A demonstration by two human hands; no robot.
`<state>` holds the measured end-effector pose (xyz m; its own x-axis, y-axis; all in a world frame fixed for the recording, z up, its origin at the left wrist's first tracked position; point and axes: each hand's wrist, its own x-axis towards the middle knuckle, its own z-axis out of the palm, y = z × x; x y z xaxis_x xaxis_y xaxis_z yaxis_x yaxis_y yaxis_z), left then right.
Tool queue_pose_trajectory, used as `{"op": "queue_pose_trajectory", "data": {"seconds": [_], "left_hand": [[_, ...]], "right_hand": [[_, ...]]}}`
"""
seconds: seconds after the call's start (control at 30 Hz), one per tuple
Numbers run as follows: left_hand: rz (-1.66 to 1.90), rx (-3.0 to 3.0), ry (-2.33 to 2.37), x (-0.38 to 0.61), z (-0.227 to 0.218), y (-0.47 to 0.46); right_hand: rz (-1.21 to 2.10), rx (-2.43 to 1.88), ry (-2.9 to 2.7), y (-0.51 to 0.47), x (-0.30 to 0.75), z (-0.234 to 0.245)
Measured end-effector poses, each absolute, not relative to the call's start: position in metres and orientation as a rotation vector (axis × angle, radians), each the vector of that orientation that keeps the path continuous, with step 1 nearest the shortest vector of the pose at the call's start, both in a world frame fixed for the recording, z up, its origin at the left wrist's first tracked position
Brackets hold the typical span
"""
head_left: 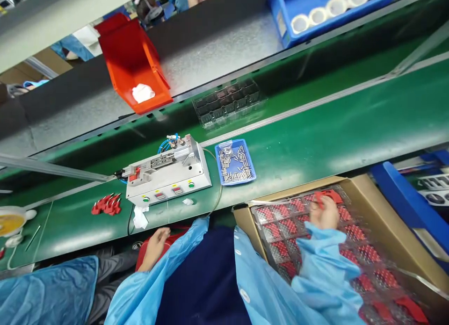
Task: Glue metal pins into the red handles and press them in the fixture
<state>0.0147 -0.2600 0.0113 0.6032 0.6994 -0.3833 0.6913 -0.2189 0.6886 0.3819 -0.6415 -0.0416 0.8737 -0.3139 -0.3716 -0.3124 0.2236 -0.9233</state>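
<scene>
Right hand (pixel 324 215) pinching red part (pixel 328 194), open carton (pixel 391 220).
Red part over carton's far side, above rows of red pieces (pixel 288 226); left hand (pixel 157 244) half-curled by desk (pixel 287 152) edge, can't tell if gripping.

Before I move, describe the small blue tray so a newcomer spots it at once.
On the green bench, find the silver machine with green buttons. Just to its right lies the small blue tray. It holds loose silvery metal pins, whereas the larger blue bin on the shelf above holds white rolls.
</scene>
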Motion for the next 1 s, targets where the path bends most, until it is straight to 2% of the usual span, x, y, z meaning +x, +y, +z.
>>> {"op": "queue_pose_trajectory", "data": {"seconds": [0.1,0.2,0.3,0.43,0.57,0.7,0.87,1.0], "left_hand": [[0.043,2.08,0.936,0.032,0.007,-0.261],[0.06,2.352,0.389,0.061,0.019,-0.261],[0.042,2.413,0.089,0.073,0.033,-0.249],[0.11,2.239,0.297,0.056,0.037,-0.215],[0.149,1.816,0.747,0.027,0.031,-0.184],[0.161,1.448,0.903,0.013,0.024,-0.161],[0.15,1.289,0.817,0.012,0.028,-0.133],[0.12,1.217,0.726,0.012,0.042,-0.115]], "right_hand": [[0.61,-1.172,0.32,-0.565,0.313,-0.024],[1.214,-0.921,0.059,-0.481,0.243,-0.004],[1.441,-0.73,-0.089,-0.42,0.201,0.008],[1.399,-0.877,-0.168,-0.384,0.192,-0.001],[1.074,-1.437,-0.223,-0.363,0.2,-0.042],[0.83,-1.894,-0.351,-0.33,0.196,-0.089],[0.695,-2.004,-0.402,-0.283,0.182,-0.109],[0.735,-1.851,-0.39,-0.284,0.17,-0.079]]}}
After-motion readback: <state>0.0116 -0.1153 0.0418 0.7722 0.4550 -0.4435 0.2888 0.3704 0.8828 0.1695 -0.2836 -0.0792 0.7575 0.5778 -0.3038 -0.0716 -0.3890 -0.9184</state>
